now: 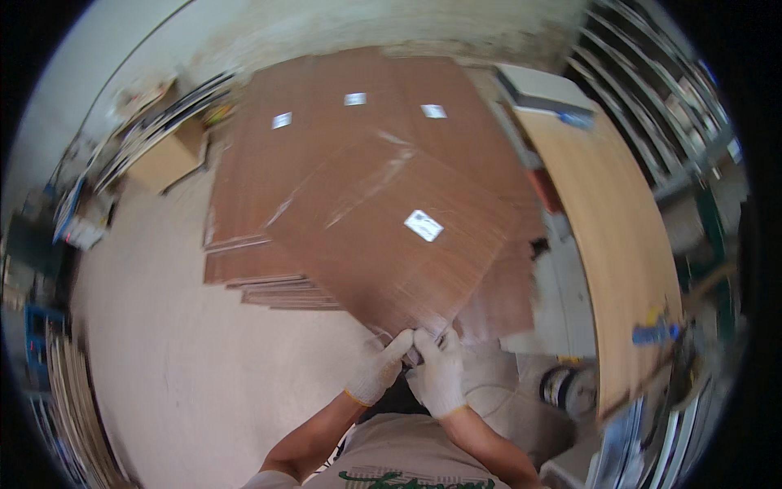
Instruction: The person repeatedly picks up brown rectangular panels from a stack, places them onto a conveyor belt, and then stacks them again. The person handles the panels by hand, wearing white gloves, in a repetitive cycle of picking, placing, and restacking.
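A brown wood-grain panel (371,232) in clear plastic film lies askew on top of a stack of similar wrapped brown panels (326,81). It bears a white label (423,226), and its near corner points toward me. At that corner my left hand (379,371) and my right hand (440,375), both in white knit gloves, are close together. Their fingers are closed on the gathered film (440,322) around the corner. The glove fingers partly hide the corner itself.
A long light-wood board (607,236) runs along the right, with a pale box (544,88) at its far end. Metal racks (652,90) stand behind it. A dark-banded bucket (566,387) sits at lower right. Boards lean at far left (171,130) and near left (73,391).
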A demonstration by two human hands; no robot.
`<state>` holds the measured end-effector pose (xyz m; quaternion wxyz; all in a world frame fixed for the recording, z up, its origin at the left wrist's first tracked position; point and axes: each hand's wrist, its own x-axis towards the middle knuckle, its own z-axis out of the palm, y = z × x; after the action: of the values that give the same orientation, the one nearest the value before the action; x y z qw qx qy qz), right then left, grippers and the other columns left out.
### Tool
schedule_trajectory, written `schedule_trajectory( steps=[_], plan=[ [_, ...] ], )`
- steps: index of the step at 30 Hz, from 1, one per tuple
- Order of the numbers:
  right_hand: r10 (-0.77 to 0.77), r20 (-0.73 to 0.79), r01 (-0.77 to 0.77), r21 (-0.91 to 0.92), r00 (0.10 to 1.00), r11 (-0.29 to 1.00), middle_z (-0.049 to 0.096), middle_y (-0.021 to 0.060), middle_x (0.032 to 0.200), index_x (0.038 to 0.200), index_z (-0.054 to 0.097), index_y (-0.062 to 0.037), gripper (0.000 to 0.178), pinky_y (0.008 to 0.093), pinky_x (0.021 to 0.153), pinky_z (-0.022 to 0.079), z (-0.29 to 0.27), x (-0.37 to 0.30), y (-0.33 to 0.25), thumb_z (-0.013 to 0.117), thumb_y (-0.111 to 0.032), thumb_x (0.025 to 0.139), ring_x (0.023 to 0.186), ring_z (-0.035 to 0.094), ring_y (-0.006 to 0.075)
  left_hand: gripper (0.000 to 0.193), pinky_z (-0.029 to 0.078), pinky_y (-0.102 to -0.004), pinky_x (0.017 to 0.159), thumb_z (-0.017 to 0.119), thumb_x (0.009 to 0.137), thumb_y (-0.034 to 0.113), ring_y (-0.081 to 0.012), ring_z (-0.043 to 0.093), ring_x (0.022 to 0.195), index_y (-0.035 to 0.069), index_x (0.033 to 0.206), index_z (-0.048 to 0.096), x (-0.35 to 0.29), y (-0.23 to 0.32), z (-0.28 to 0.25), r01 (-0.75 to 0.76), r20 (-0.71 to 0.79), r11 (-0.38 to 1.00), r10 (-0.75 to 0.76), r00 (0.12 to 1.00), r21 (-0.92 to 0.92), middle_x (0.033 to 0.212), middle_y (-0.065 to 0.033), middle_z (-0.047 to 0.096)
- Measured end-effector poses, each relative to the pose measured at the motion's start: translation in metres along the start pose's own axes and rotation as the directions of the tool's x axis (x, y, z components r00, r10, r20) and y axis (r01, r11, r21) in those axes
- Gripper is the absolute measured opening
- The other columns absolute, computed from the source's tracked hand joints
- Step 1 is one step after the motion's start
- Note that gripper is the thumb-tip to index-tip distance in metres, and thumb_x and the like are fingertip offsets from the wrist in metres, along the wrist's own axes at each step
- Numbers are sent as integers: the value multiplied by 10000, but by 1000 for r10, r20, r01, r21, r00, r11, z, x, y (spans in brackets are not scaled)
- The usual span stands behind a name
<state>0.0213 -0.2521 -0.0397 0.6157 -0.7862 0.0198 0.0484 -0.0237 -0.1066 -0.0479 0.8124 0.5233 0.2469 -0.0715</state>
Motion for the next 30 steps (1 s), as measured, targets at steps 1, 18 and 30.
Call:
schedule_trajectory(
  steps=[1, 18, 30],
  plan=[
    [129, -10, -128, 98, 992, 987, 689, 85, 1057, 1112, 658, 16, 244, 404, 886, 509, -7, -3, 0, 714, -195, 1003, 984, 627, 206, 348, 538, -355, 843, 728, 1047, 299, -172, 664, 917, -3, 1218, 730, -5, -3, 6, 10, -9, 993, -9, 1000, 121, 1001, -24, 728],
    [341, -777, 135, 474, 530, 870, 734, 85, 1201, 1323, 659, 60, 418, 323, 995, 533, -376, -413, 109, 723, -210, 1010, 1066, 678, 153, 514, 318, -300, 594, 723, 1021, 564, -49, 476, 687, 128, 755, 667, -52, -76, 223, -320, 476, 435, -318, 820, 841, 741, 79, 555],
    [678, -713, 774, 324, -178, 544, 775, 96, 1074, 1167, 730, -17, 487, 367, 811, 602, -487, -601, 233, 611, -485, 1103, 929, 743, 231, 808, 536, -414, 856, 646, 1017, 667, -262, 717, 908, -132, 961, 755, -202, -353, 424, -514, 686, 456, -512, 517, 727, 869, -186, 763]
  ],
)
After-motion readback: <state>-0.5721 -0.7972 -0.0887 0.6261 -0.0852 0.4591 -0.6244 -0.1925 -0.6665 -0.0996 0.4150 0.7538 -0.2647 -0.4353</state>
